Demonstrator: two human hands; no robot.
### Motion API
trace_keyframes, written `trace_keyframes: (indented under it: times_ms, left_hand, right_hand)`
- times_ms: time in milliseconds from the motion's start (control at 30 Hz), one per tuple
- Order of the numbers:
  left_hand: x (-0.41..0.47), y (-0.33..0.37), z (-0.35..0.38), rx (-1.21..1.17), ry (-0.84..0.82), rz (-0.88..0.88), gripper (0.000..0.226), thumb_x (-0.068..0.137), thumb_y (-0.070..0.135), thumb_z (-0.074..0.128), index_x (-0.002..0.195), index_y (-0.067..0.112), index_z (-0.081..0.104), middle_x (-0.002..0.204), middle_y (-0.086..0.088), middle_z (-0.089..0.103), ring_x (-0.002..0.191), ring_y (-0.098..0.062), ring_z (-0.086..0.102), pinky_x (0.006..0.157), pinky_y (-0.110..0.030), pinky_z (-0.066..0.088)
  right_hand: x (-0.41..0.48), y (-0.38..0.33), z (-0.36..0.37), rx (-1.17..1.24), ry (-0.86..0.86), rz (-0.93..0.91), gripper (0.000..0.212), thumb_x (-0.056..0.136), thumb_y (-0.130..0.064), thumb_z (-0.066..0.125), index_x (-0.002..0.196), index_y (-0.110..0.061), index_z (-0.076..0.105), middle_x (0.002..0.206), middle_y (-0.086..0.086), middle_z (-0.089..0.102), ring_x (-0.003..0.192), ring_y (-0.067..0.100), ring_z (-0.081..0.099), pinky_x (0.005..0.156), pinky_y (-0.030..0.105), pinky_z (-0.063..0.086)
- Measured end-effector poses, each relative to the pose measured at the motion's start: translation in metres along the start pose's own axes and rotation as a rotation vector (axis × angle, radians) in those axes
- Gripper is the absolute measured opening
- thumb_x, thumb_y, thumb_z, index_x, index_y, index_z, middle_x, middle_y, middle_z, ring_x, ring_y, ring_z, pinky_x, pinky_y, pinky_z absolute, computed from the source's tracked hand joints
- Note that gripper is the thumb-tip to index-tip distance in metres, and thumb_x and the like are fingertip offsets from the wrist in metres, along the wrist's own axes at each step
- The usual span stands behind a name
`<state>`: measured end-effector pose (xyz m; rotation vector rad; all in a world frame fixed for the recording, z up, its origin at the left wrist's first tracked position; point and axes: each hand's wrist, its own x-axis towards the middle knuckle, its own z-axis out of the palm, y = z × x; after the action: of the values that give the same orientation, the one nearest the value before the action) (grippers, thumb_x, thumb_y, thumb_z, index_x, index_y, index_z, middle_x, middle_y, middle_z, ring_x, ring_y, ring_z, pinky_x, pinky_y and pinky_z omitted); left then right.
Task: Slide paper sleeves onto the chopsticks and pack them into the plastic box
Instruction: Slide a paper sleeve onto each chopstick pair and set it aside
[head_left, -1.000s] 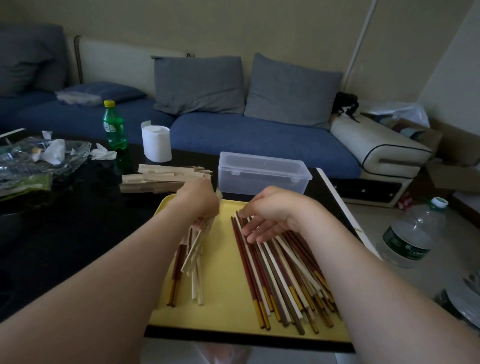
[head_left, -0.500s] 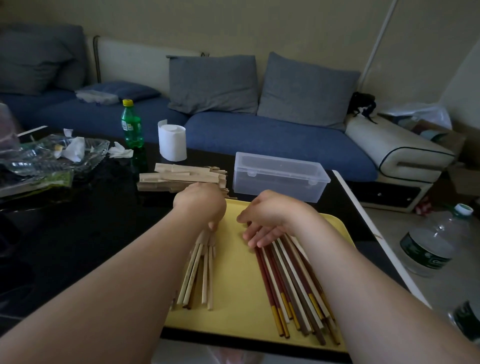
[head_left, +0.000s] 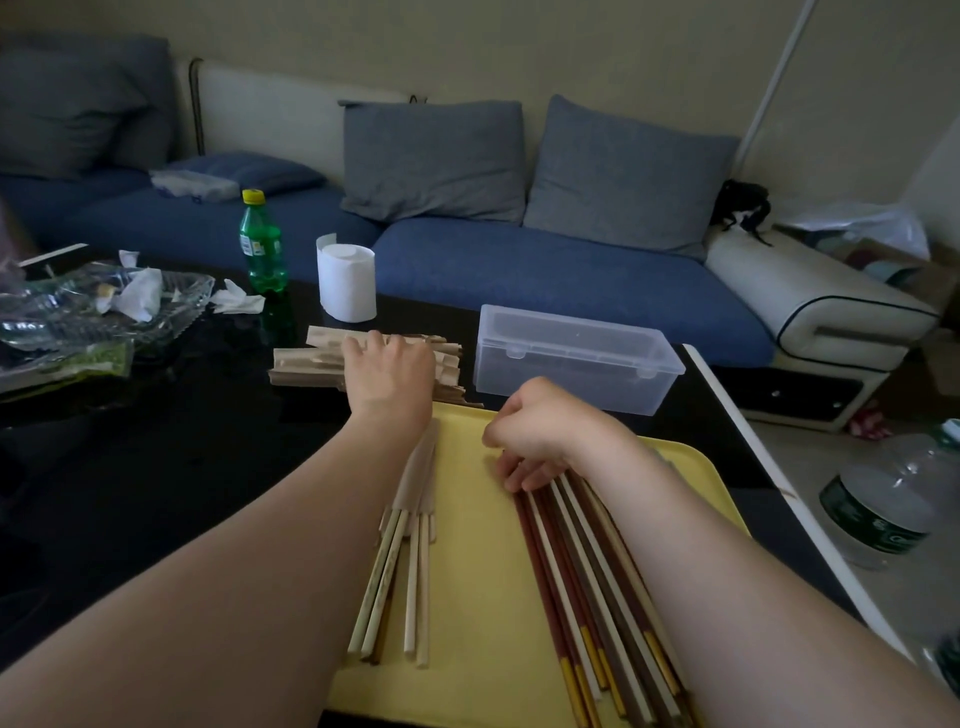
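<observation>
My left hand lies over the paper sleeves on the table, left of the closed plastic box; I cannot tell if it pinches one. My right hand curls onto the chopsticks. I'd peel off one sleeve only.

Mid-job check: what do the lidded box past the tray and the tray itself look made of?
The box: clear, faintly frosted plastic, likely rigid; the dark table shows through its walls. The tray: yellow, smooth and matte, probably plastic; rounded corner, no grain visible.
</observation>
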<state>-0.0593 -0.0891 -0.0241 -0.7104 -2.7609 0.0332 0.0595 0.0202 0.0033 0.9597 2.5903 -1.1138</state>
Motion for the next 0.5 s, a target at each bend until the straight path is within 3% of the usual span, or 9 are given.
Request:
trace_keyframes:
  times_ms: [200,367,500]
  left_hand:
    - [0.000,0.000,-0.006,-0.053,0.075,-0.021,0.012,0.093,0.013,0.072,0.103,0.018,0.067,0.089,-0.005,0.061,0.108,-0.029,0.063,0.107,-0.048,0.038]
    - [-0.004,0.001,-0.014,-0.078,0.171,0.041,0.016,0.092,0.011,0.072,0.089,0.021,0.061,0.080,-0.001,0.057,0.095,-0.025,0.065,0.102,-0.044,0.038]
    - [0.000,0.014,-0.015,-0.302,0.230,0.155,0.008,0.097,0.020,0.072,0.093,0.024,0.065,0.081,0.004,0.065,0.081,-0.022,0.063,0.089,-0.041,0.045]
  right_hand:
    - [-0.001,0.002,-0.006,-0.012,0.021,-0.005,0.026,0.105,-0.013,0.063,0.131,-0.007,0.063,0.089,0.015,0.082,0.074,0.026,0.083,0.078,0.044,0.070]
    - [-0.010,0.007,-0.014,-0.126,0.065,0.066,0.017,0.101,-0.008,0.070,0.117,-0.005,0.065,0.084,0.014,0.082,0.072,0.025,0.083,0.070,0.038,0.069]
    - [-0.029,0.009,-0.016,-0.252,-0.103,0.189,0.020,0.097,-0.012,0.080,0.111,0.001,0.072,0.095,0.017,0.083,0.071,0.023,0.081,0.068,0.032,0.067]
